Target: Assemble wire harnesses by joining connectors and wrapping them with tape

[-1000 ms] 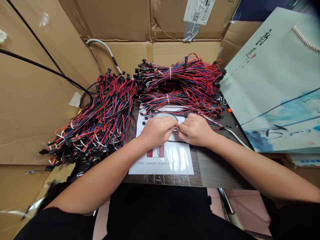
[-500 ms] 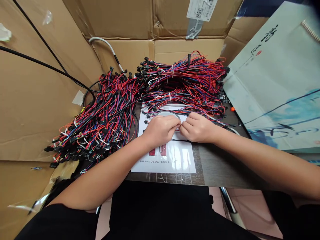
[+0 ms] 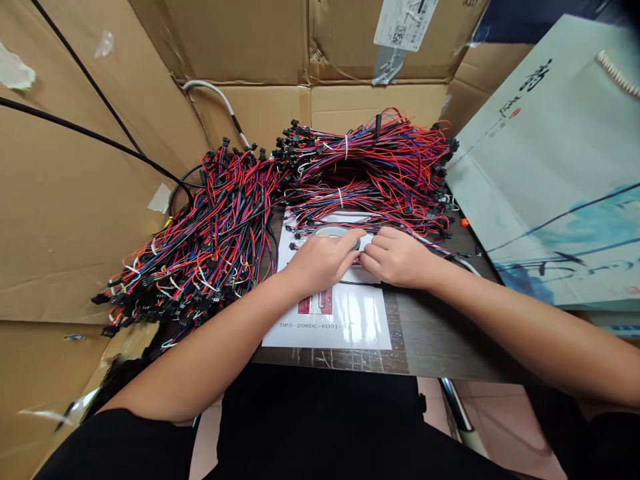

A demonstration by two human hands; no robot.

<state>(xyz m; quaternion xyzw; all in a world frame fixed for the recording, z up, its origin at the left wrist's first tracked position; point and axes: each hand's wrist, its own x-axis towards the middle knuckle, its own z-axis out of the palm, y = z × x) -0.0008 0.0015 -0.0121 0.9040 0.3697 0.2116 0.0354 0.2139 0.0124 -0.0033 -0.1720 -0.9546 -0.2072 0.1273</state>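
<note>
My left hand [image 3: 323, 261] and my right hand [image 3: 393, 257] meet over the middle of the sheet, nearly touching. A wire harness [image 3: 357, 261] of thin red and dark wires shows in the small gap between them. The fingers of my right hand are curled closed on it. My left hand is curled on it too, its index finger raised away from the thumb; its other fingertips are hidden. Just behind my left hand lies a grey ring [image 3: 330, 231], perhaps a tape roll, partly covered. A black cable [image 3: 363, 284] runs below both hands.
A printed sheet [image 3: 363, 330] is under clear tape on the dark table [image 3: 450, 333]. Tied wire bundles [image 3: 370, 153] are piled behind, and a loose harness heap [image 3: 225, 220] lies left. Cardboard [image 3: 250, 40] walls the back; a pale paper bag [image 3: 550, 167] stands right.
My left index finger has lifted from the thumb and stretched toward the right, opening the pinch and showing more of the grey ring. My right hand stays nearly in place.
</note>
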